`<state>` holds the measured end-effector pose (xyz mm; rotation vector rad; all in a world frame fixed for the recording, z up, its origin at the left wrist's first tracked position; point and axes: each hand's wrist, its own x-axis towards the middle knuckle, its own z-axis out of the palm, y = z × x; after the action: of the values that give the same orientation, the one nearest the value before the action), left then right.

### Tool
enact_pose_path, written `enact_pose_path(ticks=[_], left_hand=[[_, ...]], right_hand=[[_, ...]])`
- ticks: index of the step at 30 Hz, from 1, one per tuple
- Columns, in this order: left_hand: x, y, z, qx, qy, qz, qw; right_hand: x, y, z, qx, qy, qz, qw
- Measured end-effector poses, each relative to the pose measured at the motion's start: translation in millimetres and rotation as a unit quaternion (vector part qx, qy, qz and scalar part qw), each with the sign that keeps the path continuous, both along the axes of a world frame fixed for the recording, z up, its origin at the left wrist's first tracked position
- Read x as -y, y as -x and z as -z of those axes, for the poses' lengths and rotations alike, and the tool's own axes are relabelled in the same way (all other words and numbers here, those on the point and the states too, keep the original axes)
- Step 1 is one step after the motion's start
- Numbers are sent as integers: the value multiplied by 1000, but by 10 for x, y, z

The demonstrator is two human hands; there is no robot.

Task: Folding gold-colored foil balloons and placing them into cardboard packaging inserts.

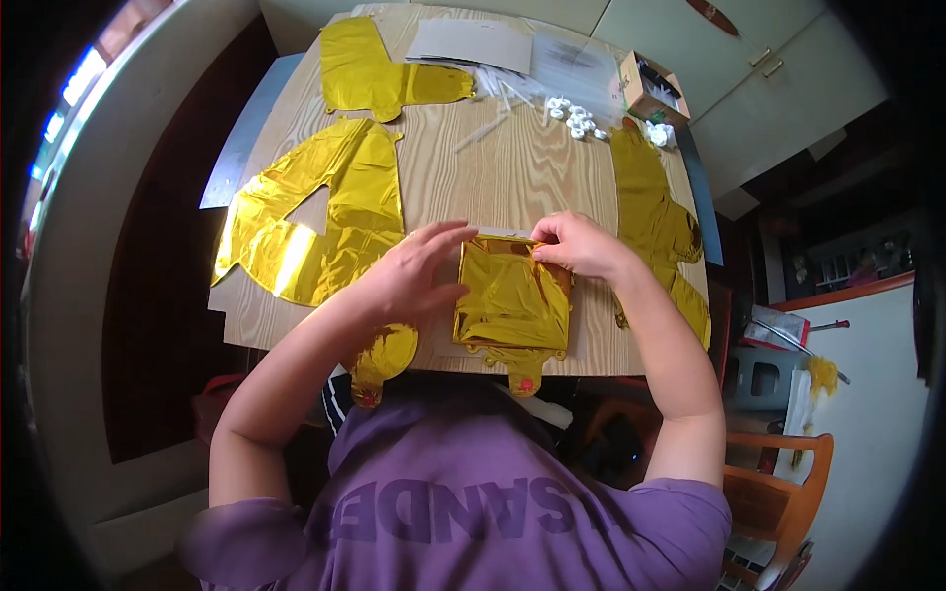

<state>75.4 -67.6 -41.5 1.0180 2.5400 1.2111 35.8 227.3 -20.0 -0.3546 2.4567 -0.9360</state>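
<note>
A folded gold foil balloon (512,300) lies on the wooden table (493,177) near its front edge. My right hand (581,244) pinches the balloon's top right corner. At the balloon's left edge, my left hand (419,271) touches the foil with fingers spread. Two small foil tabs hang over the table's front edge below the hands.
Flat gold foil balloons lie at the left (325,212), the back left (379,74) and the right (655,212). Papers (473,44), white straws (498,94), small white pieces (576,116) and a small cardboard box (652,89) sit at the back. A wooden chair (778,483) stands lower right.
</note>
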Motion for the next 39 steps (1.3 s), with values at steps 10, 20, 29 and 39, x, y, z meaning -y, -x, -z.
enact_pose_path(ticks=[10,20,29,39], left_hand=[[-187,332,-55,381,-164,4,910],[-286,214,-187,384,-111,-47,916],[-337,54,-143,279,-58,-106,953],[-409,-57,-166,250,-71,-117,959]], right_hand=[[-176,19,-17,184,172,50,966],[-297,134,-27,246,164,31,955],[-213,108,-126,264,158,32,951],[-228,38,-24,243,150,38,958]])
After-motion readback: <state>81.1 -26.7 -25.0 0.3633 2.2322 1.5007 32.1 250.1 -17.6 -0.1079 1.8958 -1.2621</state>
